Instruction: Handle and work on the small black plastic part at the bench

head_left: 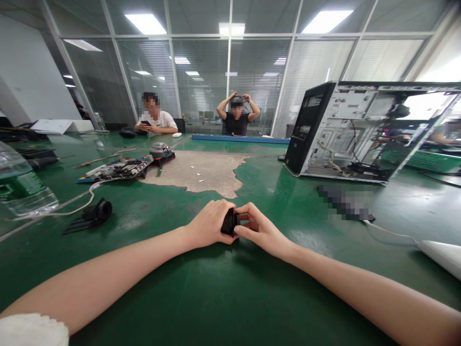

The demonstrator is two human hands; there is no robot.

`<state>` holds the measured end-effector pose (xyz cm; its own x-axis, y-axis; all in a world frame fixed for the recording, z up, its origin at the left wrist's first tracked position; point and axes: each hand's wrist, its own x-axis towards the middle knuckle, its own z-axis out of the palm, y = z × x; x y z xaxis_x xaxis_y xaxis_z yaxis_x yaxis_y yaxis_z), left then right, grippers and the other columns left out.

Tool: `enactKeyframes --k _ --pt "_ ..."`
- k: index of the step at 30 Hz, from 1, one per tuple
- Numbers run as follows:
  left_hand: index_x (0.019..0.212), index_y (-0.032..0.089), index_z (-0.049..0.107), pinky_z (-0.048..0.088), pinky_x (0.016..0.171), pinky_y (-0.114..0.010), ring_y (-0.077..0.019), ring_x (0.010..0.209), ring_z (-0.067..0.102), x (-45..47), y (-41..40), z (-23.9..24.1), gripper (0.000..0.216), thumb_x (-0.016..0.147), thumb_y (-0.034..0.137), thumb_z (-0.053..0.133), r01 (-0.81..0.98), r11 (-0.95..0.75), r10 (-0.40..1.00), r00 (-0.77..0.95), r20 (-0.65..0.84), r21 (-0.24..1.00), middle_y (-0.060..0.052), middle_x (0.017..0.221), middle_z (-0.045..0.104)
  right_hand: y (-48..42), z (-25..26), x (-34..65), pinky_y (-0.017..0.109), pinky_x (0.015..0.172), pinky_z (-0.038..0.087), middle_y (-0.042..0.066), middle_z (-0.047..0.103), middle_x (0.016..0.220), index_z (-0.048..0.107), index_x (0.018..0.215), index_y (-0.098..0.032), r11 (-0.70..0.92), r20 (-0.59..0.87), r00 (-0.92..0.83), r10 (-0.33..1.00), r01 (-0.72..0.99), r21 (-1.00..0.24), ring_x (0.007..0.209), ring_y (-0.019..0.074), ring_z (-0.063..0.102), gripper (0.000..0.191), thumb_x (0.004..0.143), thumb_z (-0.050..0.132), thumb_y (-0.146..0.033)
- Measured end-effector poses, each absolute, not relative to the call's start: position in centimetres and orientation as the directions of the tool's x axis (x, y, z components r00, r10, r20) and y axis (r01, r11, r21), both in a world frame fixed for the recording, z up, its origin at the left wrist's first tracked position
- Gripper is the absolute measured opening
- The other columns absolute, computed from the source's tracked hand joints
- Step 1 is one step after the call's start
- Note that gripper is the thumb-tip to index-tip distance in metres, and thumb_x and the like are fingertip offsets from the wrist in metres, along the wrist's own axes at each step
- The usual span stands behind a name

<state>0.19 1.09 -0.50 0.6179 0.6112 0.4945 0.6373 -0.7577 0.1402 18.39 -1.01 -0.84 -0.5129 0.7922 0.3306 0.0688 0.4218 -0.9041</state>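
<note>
Black and boxy, a small object [229, 223] sits between two bare hands over a green tabletop [216, 298], near the middle of the view. The left hand [211, 223] curls around it from one side, while the right hand [262, 230] grips its other end between thumb and fingers. Just past the hands, a ragged-edged tan patch [201, 170] spreads across the green surface. To the left, a circuit board [120, 169] lies by the patch, with a black pronged part [95, 213] closer in and a clear bottle [29, 192] farther left. At right stands an opened computer case [311, 127], its interior showing. Across the table, a person in white [160, 120] holds a phone [145, 123]; a person in black [236, 124] raises both arms toward the head.
</note>
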Motion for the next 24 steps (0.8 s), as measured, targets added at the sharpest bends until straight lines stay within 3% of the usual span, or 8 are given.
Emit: enactKeyframes --k 2,7,11,17,24 --pt "0.103 0.015 0.041 0.041 0.072 -0.036 -0.0247 0.083 0.054 0.24 1.09 -0.50 0.053 0.060 0.036 0.065 0.632 -0.762 0.605 0.619 0.500 0.138 -0.008 0.095 0.054 -0.96 -0.91 18.31 0.031 0.071 0.050 0.002 0.052 0.094 0.045 0.097 -0.022 0.398 0.318 -0.504 0.803 0.057 -0.915 0.091 0.0161 0.055 0.021 0.080 0.055 -0.026" --pt "0.103 0.015 0.041 0.041 0.072 -0.036 -0.0250 0.083 0.054 0.20 1.14 -0.46 0.053 0.060 0.037 0.064 0.636 -0.759 0.610 0.620 0.493 0.140 -0.007 0.094 0.055 -0.68 -1.30 18.29 0.032 0.073 0.050 0.003 0.053 0.098 0.043 0.101 -0.022 0.367 0.294 -0.471 0.831 0.068 -0.928 0.089 0.0159 0.056 0.031 0.075 0.061 -0.026" --pt "0.103 0.015 0.041 0.041 0.071 -0.036 -0.0248 0.082 0.053 0.16 1.14 -0.44 0.054 0.059 0.035 0.065 0.635 -0.760 0.611 0.625 0.486 0.139 -0.008 0.094 0.054 -0.76 -1.19 18.41 0.031 0.074 0.049 0.002 0.052 0.096 0.043 0.098 -0.023 0.424 0.332 -0.499 0.800 0.079 -0.902 0.094 0.0171 0.054 0.031 0.074 0.063 -0.023" --pt "0.102 0.017 0.041 0.040 0.071 -0.036 -0.0247 0.082 0.054 0.31 1.16 -0.56 0.050 0.061 0.036 0.063 0.630 -0.762 0.608 0.612 0.506 0.153 -0.007 0.093 0.054 -0.94 -0.92 18.36 0.032 0.079 0.048 0.002 0.049 0.094 0.048 0.093 -0.022 0.503 0.411 -0.471 0.780 0.083 -0.860 0.094 0.0159 0.052 0.016 0.080 0.055 -0.028" --pt "0.103 0.016 0.041 0.040 0.072 -0.036 -0.0247 0.083 0.053 0.23 1.20 -0.60 0.053 0.061 0.037 0.064 0.630 -0.763 0.605 0.618 0.503 0.144 -0.007 0.094 0.055 -0.78 -1.13 18.28 0.034 0.076 0.050 0.004 0.052 0.100 0.043 0.100 -0.022 0.375 0.294 -0.463 0.836 0.093 -0.922 0.092 0.0169 0.055 0.028 0.077 0.058 -0.028"
